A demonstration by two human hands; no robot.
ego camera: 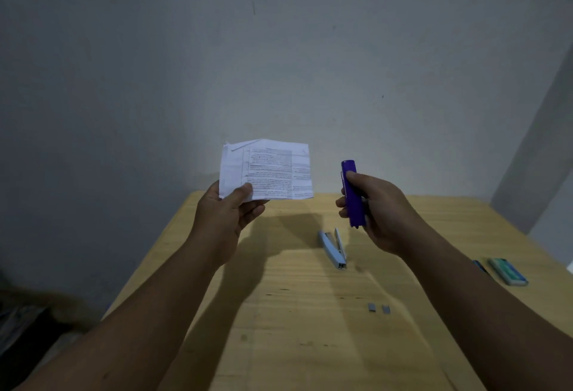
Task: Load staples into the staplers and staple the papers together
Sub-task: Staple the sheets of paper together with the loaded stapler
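Observation:
My left hand [224, 214] holds a small stack of printed white papers [269, 170] by the lower left corner, raised above the wooden table [279, 313]. My right hand [381, 210] grips a purple stapler [352, 192] upright, a short way to the right of the papers and apart from them. A light blue stapler [333, 248] lies on the table below, hinged open in a V. Two short strips of staples [379, 308] rest on the table nearer to me.
A green staple box [508, 271] and a small blue object [480, 266] beside it lie at the table's right edge. A grey wall stands right behind the table. Dark floor shows beyond the left edge.

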